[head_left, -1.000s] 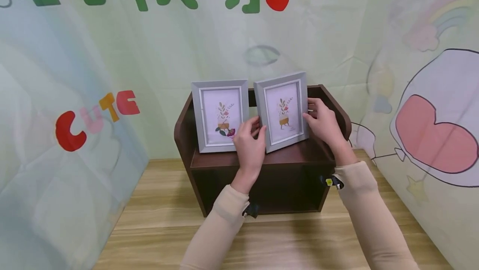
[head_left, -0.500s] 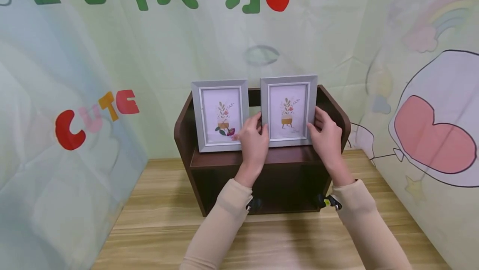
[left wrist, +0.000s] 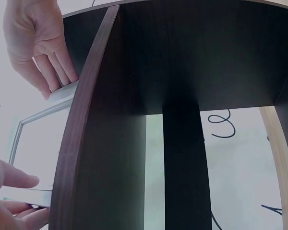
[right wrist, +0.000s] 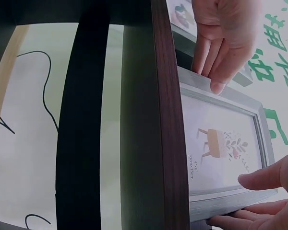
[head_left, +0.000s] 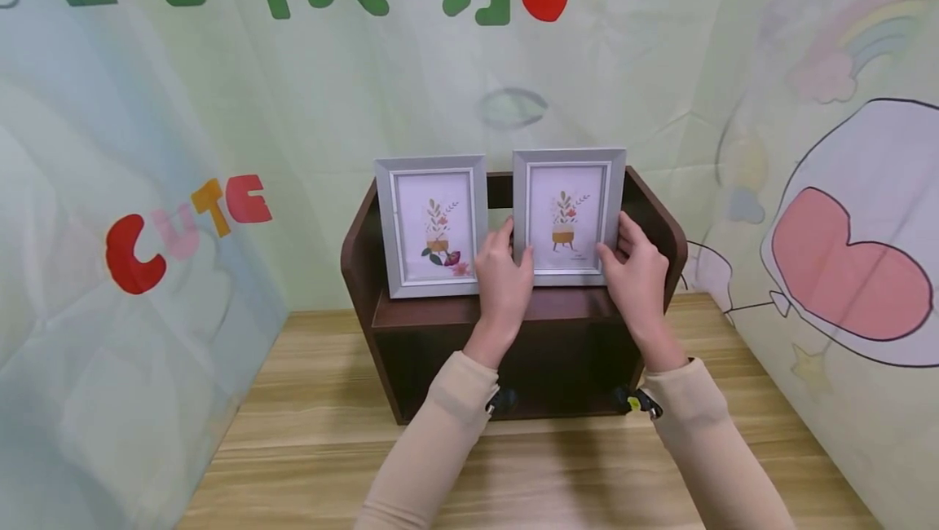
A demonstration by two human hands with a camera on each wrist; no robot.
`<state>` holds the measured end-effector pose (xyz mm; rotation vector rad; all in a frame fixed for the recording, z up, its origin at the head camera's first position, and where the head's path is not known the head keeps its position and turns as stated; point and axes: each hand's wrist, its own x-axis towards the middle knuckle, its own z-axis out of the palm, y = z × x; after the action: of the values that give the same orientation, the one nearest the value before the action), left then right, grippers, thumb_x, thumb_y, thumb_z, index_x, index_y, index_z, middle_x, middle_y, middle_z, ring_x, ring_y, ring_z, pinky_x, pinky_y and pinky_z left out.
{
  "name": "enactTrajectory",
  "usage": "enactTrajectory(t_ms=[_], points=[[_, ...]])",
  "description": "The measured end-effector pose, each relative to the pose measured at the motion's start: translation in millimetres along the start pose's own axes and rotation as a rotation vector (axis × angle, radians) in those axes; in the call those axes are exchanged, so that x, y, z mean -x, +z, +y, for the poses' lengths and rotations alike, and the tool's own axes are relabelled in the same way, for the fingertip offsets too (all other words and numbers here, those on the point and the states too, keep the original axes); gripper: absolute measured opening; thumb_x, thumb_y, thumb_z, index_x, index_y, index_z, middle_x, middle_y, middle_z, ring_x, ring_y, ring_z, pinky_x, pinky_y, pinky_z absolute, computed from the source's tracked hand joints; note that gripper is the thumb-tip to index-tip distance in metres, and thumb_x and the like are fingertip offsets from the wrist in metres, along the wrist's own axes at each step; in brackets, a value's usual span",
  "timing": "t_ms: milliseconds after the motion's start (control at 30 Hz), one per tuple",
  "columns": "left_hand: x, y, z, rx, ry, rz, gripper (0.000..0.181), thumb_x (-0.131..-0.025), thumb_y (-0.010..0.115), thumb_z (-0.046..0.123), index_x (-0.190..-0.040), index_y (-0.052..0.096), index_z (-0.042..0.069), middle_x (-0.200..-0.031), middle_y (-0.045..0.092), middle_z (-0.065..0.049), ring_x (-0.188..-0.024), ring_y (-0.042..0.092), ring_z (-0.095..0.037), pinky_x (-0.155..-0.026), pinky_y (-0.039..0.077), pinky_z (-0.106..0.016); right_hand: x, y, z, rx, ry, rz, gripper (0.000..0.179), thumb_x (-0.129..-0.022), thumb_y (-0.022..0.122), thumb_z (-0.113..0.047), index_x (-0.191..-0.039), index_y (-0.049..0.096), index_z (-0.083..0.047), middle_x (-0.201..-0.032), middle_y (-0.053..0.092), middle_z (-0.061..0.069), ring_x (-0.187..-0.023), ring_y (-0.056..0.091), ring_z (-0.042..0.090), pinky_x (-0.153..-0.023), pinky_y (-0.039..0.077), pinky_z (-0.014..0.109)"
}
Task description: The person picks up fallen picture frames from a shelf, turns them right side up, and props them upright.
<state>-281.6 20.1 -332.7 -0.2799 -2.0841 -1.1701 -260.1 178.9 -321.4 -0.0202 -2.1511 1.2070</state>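
In the head view, a silver-grey picture frame (head_left: pixel 568 220) with a potted-plant print stands upright on the right part of a dark brown shelf unit's (head_left: pixel 418 316) upper board. My left hand (head_left: pixel 506 281) pinches its left edge, thumb in front and fingers behind. My right hand (head_left: pixel 637 281) holds the opposite edge the same way, its thumb (right wrist: pixel 261 179) over the front in the right wrist view. A matching second frame (head_left: pixel 399 228) stands to the left, leaning slightly back, with a flower at its lower right corner. My left hand overlaps that corner in the head view.
The shelf's raised side panels (head_left: pixel 359 257) flank the frames, and an open lower compartment (head_left: pixel 572 367) lies beneath. Below is a wood-grain tabletop (head_left: pixel 308 448). Printed fabric walls (head_left: pixel 330 90) enclose the back and both sides.
The right frame was tilted and has been straightened upright, shifting right to stand level with a gap from the left frame. Both hands moved with it; the right hand also came lower.
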Motion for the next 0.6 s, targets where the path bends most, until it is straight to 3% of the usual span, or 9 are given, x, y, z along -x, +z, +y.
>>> enactTrajectory(t_ms=[400, 600], points=[[3.3, -1.2, -0.3, 0.027, 0.020, 0.000, 0.045, -0.085, 0.069, 0.007, -0.126, 0.057, -0.004, -0.113, 0.062, -0.020, -0.095, 0.066, -0.029, -0.081, 0.057, -0.031, -1.3, -1, 0, 0.003, -0.002, -0.017, 0.056, -0.088, 0.065, -0.008, -0.139, 0.044, 0.001, -0.135, 0.053, 0.021, -0.118, 0.057, 0.033, -0.094, 0.050, 0.042], [12.6, -12.1, -8.2, 0.067, 0.139, 0.020, 0.046, -0.085, 0.070, 0.010, -0.127, 0.057, -0.003, -0.115, 0.063, -0.019, -0.105, 0.065, -0.026, -0.088, 0.053, -0.030, 2.8, -12, 3, -0.004, -0.097, -0.006, 0.056, -0.088, 0.066, -0.012, -0.138, 0.045, 0.002, -0.135, 0.052, 0.021, -0.122, 0.054, 0.032, -0.095, 0.049, 0.043]])
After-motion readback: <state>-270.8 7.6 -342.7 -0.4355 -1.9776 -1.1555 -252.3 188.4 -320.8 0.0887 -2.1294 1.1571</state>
